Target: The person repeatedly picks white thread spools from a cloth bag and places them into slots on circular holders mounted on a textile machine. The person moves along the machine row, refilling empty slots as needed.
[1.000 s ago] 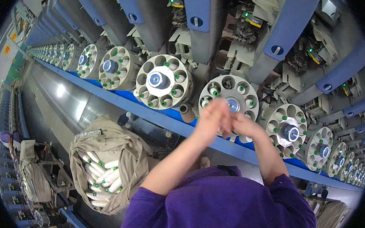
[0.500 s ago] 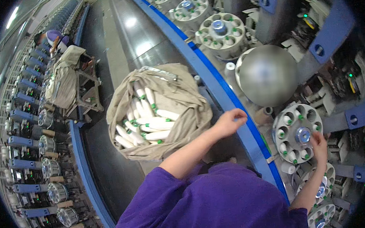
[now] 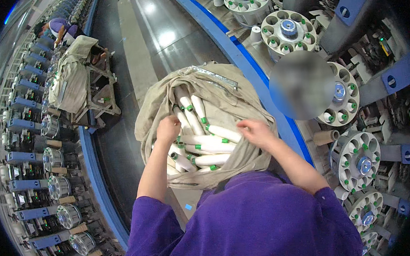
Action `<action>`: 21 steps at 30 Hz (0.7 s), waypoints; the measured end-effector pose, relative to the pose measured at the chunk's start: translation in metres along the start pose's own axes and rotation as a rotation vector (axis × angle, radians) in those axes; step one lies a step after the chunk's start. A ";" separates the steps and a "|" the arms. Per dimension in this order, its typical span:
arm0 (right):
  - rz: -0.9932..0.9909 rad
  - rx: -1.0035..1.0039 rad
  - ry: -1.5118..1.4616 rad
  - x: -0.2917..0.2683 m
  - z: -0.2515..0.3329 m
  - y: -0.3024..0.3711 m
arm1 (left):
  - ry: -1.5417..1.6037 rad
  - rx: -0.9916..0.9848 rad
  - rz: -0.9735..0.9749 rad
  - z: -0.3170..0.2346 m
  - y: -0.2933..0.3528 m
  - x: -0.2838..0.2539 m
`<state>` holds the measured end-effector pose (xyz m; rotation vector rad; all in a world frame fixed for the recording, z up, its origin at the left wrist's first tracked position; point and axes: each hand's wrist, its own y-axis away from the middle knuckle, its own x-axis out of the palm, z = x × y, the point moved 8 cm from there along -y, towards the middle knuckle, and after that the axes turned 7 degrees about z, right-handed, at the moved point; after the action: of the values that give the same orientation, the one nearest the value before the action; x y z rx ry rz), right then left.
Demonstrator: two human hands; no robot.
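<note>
White, elongated yarn bobbins with green tips (image 3: pixel 215 148) lie loose in a round, open-topped bin lined with beige cloth (image 3: pixel 157 99), in front of the person. Compared with half a second ago, both hands have shifted to this bin: the left hand (image 3: pixel 168 128) was then to the right of the bin, beside the blue rail (image 3: pixel 282 124), and the right hand (image 3: pixel 257 132) was at a magazine on the machine. The bin now sits closer to the middle of the view.

The left hand is over the left part of the pile with its fingers curled downward; whether it grips a bobbin cannot be told. The right hand is at the right part of the pile, fingers bent, just beside the end of one bobbin; contact or grip cannot be confirmed.

Containers: the bin holds a mixed pile of bobbins. On the machine at right, cream, drum-shaped magazines with round pockets (image 3: pixel 359 152) hold further bobbins, green tips showing at the pocket mouths.

Orientation: bobbins at the far side of the pile have their long axes running away from the person, green tips toward the person. Several nearer bobbins lie roughly crosswise, green tips variously left or right.
</note>
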<state>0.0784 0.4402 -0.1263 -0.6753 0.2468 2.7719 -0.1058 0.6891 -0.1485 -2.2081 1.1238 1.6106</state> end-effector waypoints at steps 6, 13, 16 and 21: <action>0.611 0.547 0.542 0.054 -0.064 -0.009 | -0.527 0.630 -0.180 -0.081 -0.017 0.030; 0.413 0.480 0.032 0.065 -0.066 0.008 | -0.293 0.849 -0.113 -0.127 -0.046 0.010; 0.124 0.388 -0.258 0.065 -0.054 0.005 | 0.060 0.775 -0.056 -0.150 -0.078 -0.032; -0.452 0.218 -0.861 0.023 -0.040 0.000 | -0.385 0.512 0.452 -0.135 -0.112 0.010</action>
<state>0.0758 0.4366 -0.1721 0.4744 0.1712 2.2875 0.0693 0.6885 -0.1352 -1.3233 1.7442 1.5656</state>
